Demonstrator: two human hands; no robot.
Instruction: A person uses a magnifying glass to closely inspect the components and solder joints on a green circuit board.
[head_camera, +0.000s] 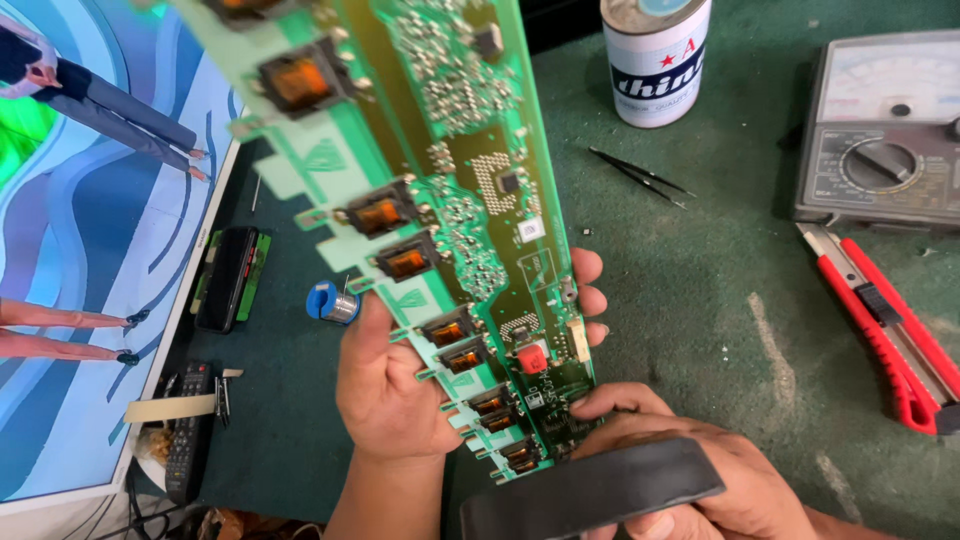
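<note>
Nearest to us, our right hand (700, 470) closes around a flat dark grey rectangular block (590, 492), fingers curled over its top edge, while its fingertips touch the bottom end of the long green circuit board (440, 200). Our left hand (395, 385) grips that same board near its lower end, thumb on the front edge beside the row of small orange-wound transformers (445, 330), fingers wrapped behind and showing on the far side. The board rises tilted away from the hands, its upper end running out of view.

We judge the hold to be bottom-heavy in the wrong way: most of the board's length hangs unsupported above the left hand, so it could flex or swing against something. The block sits just beside the soldered parts and could knock a small component if the right hand shifts.

Left of the left hand, on the green tabletop (700, 250), lies a small spool of solder wire (330, 302), then a black device on a green board (230, 278), a black remote control (187, 430) and a lit flat screen (90, 250). Right of the right hand lies a red utility knife (890, 330). Farther off lie thin black tweezers (640, 177), a grey analogue multimeter (885, 135) and a white tin can (655, 60).
</note>
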